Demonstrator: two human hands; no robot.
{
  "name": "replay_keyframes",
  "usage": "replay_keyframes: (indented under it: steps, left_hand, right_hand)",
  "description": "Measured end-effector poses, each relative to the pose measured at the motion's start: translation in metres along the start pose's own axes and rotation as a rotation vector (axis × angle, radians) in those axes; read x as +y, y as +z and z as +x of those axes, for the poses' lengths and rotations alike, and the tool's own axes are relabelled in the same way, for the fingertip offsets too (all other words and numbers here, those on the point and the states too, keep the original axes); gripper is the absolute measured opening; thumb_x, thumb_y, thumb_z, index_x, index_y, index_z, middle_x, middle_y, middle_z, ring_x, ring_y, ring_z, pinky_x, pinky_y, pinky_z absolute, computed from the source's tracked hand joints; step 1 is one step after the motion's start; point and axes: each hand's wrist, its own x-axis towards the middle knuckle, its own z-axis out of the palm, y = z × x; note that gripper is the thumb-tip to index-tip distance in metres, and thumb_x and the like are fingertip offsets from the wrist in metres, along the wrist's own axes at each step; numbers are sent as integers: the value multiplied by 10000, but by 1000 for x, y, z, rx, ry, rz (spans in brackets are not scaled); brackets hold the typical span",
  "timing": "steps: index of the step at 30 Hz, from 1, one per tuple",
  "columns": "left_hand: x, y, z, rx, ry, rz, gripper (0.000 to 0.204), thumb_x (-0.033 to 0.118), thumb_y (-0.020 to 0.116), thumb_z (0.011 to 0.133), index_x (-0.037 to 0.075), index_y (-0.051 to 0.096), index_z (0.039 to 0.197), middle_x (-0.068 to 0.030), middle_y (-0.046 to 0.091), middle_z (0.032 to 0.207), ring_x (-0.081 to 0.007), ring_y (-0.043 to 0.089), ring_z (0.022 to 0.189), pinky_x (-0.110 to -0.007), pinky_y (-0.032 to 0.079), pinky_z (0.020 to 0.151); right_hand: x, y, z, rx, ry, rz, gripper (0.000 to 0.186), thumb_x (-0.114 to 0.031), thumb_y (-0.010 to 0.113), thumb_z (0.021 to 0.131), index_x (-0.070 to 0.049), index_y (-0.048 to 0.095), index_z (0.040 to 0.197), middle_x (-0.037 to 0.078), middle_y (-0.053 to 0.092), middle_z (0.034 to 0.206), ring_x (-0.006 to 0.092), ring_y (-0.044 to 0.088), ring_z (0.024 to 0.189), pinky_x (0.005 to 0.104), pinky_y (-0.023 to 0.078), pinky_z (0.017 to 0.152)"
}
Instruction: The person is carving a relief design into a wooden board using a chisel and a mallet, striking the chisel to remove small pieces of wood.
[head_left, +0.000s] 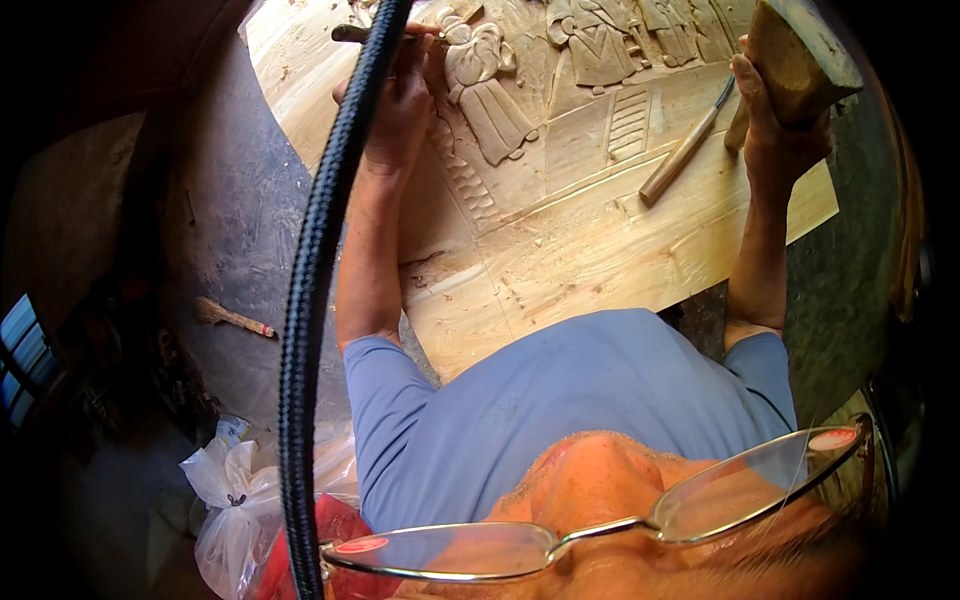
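Note:
A large pale wooden panel (600,265) lies before me, carved in relief with robed figures (490,90) and stepped patterns. At its far left, my left hand (398,115) is closed around a carving chisel (350,34), whose tip is beside the carved figure's head. A black cable partly covers that hand. On the far right my right hand (775,135) grips a thick wooden mallet (800,62), raised over the panel's edge. Between the hands, nearer the right one, a second chisel (672,170) with a wooden handle rests on the panel.
A black braided cable (315,260) hangs across the left of the view. A small brush (235,316) lies on the grey floor (240,210). A knotted clear plastic bag (232,500) stands at the lower left, beside something red (340,525). Wood chips are scattered over the panel.

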Motion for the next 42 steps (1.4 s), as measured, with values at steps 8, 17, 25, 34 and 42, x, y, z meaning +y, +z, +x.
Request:
replay_keyframes:
  steps: [8,17,25,34,42]
  left_hand:
    - [-3,-1,-1,6,-1,26,136,-34,691,955,14,736,1073,-56,799,956,-91,739,884,-241,579,797]
    - [17,5,12,-8,120,289,114,110,781,915,128,736,1017,-60,765,818,-220,739,675,-302,546,620]
    - [-43,4,-22,-452,-513,-364,1094,854,325,923,39,202,1642,-82,234,1700,-208,199,1568,-415,80,1281]
    - [2,8,12,-5,339,439,116,217,788,914,141,700,917,-69,726,749,-263,702,616,-341,537,568]
    - [-10,9,13,24,363,471,107,196,800,898,139,723,946,-63,701,712,-228,683,595,-338,518,539]
  right_hand:
    - [3,-5,-3,-4,-22,-122,433,-63,889,814,41,679,1178,97,778,1087,135,728,981,283,577,910]
    - [7,-5,-4,-65,-2,-86,491,-106,926,782,16,689,1194,84,776,1075,129,722,941,279,582,882]
    - [-49,49,43,-192,-470,-360,460,-1,846,755,-6,703,1192,105,756,952,170,718,862,326,573,776]
    - [-83,112,60,-308,-400,-176,450,36,780,776,-18,713,1217,125,772,1015,195,744,828,294,594,752]
    - [-57,124,43,-303,-811,-474,464,19,660,803,-129,759,1231,107,757,882,218,718,718,365,586,663]
